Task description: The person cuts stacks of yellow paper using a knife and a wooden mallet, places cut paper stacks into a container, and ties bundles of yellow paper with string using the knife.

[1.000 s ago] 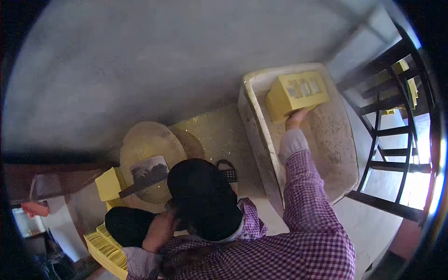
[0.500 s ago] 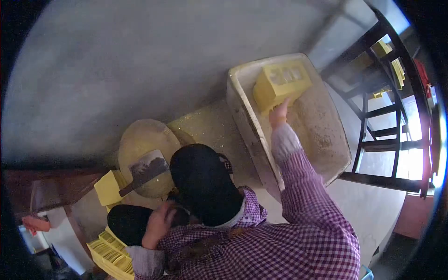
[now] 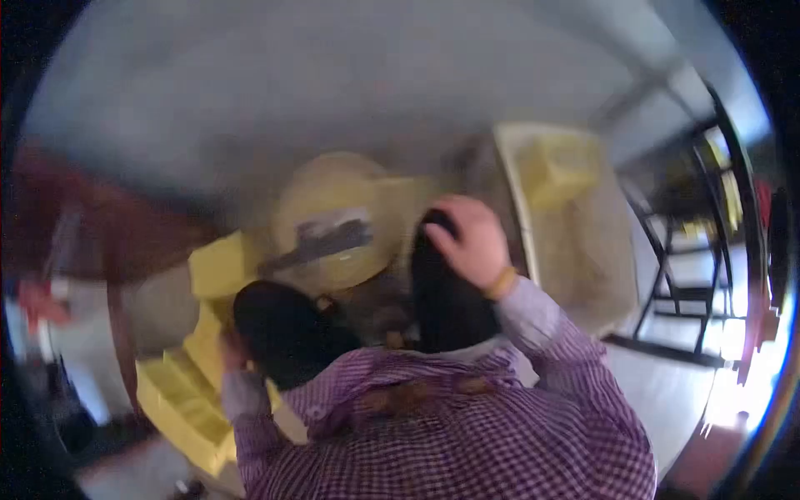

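Note:
My right hand rests on my right knee, fingers apart, holding nothing. Down beside my left knee is my left hand, mostly hidden by the leg and blurred; its fingers cannot be made out. It is close to yellow stacks that look like bundled paper. In front of my knees, a broad dark-bladed cleaver lies across a round wooden block. A yellow block-shaped stack stands left of the wooden block.
To the right is a pale rectangular tub with a yellow block at its far end. Beyond it stands a dark ladder-like wooden frame. Reddish-brown furniture is on the left, and a grey wall rises ahead.
My right hand has left the yellow block in the tub and come back to my right knee. My left hand has dropped from my lap to the outer side of my left knee. The view has shifted.

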Motion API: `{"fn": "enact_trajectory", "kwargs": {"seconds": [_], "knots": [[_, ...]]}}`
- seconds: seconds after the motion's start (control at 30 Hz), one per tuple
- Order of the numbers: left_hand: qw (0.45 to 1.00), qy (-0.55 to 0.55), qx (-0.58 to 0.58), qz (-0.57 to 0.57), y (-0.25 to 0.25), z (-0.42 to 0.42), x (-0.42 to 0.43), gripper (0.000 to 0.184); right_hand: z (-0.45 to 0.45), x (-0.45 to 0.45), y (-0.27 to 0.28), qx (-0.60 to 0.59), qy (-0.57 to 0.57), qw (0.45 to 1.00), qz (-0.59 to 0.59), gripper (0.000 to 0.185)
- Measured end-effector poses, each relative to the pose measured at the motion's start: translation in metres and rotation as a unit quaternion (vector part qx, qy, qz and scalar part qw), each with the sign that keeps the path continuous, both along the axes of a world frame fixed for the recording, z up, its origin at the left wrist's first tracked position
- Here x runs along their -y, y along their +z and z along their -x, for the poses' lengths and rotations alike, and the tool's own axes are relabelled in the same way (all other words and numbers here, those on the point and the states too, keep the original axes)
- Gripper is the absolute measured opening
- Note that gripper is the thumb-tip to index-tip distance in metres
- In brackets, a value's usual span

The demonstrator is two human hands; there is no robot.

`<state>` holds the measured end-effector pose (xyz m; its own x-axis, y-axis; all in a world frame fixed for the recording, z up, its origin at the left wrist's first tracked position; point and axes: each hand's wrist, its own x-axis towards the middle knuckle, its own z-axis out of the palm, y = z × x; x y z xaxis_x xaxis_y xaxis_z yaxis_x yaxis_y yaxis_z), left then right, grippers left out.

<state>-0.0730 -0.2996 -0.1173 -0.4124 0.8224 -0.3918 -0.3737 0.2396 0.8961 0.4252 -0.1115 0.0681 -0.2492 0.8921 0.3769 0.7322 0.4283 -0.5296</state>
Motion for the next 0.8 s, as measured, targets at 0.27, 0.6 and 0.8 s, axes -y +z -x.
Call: {"fn": "enact_trajectory", "kwargs": {"seconds": [0.27,0.6,0.8], "knots": [[0.942,0.149,0.3,-0.025,-0.071,-0.034,-0.039,0.025,0.028,-0.002,0.0,-0.026,0.028,0.997,0.072,0.023],[0.94,0.25,0.232,-0.002,-0.132,0.071,-0.131,0.051,0.03,-0.004,-0.01,-0.064,0.001,0.989,0.133,0.024],[0.936,0.262,0.199,-0.126,-0.1,0.064,-0.162,0.056,0.034,-0.006,-0.011,-0.054,-0.011,0.989,0.137,0.024]]}}
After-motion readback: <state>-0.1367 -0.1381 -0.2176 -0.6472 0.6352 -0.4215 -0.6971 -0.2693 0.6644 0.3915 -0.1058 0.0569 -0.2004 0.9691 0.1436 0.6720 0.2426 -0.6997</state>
